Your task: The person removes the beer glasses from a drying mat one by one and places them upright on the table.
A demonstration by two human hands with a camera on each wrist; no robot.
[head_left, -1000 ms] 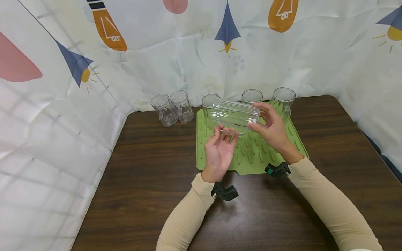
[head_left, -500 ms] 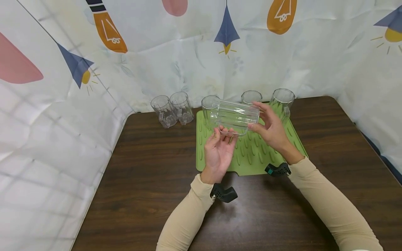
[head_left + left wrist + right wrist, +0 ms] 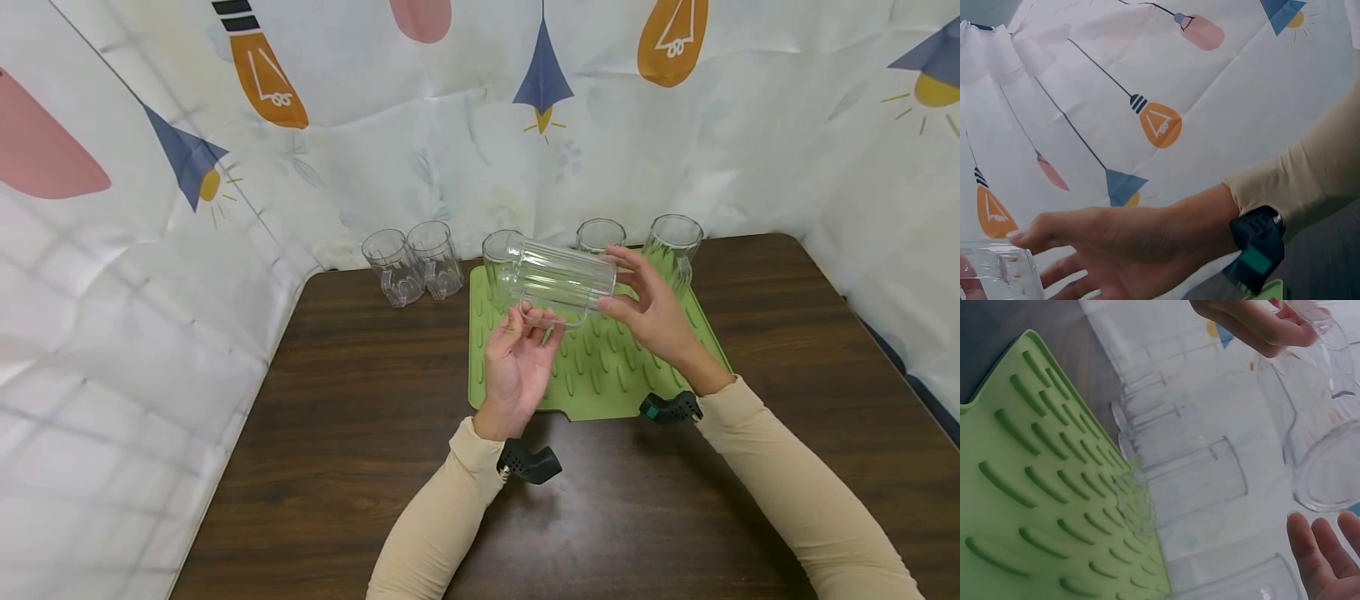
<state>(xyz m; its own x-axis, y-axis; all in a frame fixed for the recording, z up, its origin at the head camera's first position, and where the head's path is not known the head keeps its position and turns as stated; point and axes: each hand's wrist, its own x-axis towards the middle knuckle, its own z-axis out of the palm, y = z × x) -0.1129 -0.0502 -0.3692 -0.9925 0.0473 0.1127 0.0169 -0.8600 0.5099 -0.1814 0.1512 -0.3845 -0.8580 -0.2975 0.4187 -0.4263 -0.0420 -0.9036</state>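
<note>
A clear, ribbed glass mug (image 3: 564,277) lies on its side in the air above the green mat (image 3: 600,396). My left hand (image 3: 517,367) holds it from below, fingers curled at the handle, palm turned up. My right hand (image 3: 651,310) spans the mug's right end between thumb and fingers. In the right wrist view, the right hand's fingertips (image 3: 1297,522) are right at the round end of the mug (image 3: 1325,465), while the left fingers (image 3: 1272,328) curl at the handle. The left wrist view shows the right thumb (image 3: 1025,236) at the mug's edge (image 3: 1007,269).
Three upright glass mugs stand along the mat's back edge: a left mug (image 3: 495,250), partly hidden, a middle mug (image 3: 600,233) and a right mug (image 3: 675,237). Two more, a mug (image 3: 395,271) and its neighbour (image 3: 437,262), stand on the brown table (image 3: 360,433) beside a patterned curtain (image 3: 450,142).
The held mug has shifted slightly left, its right end dipping a little. Both hands stay at the mug; the standing mugs have not moved.
</note>
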